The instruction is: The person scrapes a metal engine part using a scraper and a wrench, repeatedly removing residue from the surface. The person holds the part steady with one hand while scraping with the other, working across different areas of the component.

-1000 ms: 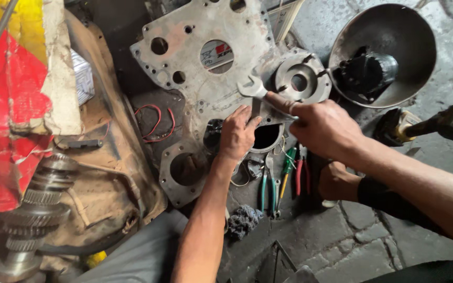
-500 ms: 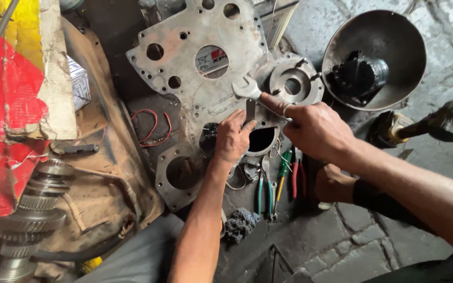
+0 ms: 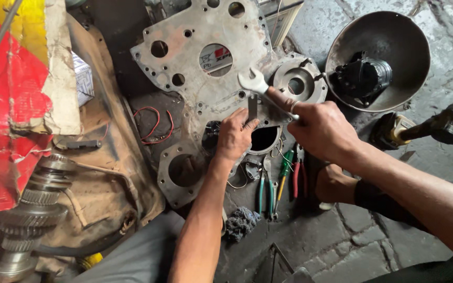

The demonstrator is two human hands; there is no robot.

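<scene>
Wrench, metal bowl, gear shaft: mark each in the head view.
wrench [image 3: 252,82], head view, on its open-end jaw.
metal bowl [image 3: 394,31], head view, on the bare inner wall.
gear shaft [image 3: 32,209], head view, on a toothed gear.

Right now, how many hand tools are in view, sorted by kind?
Open-ended spanner, held in the right hand: 1
Pliers with coloured handles (teal, red): 2
Green-handled screwdriver: 1
Power drill: 1
Total: 5
The left hand presses on the grey metal plate.
</scene>
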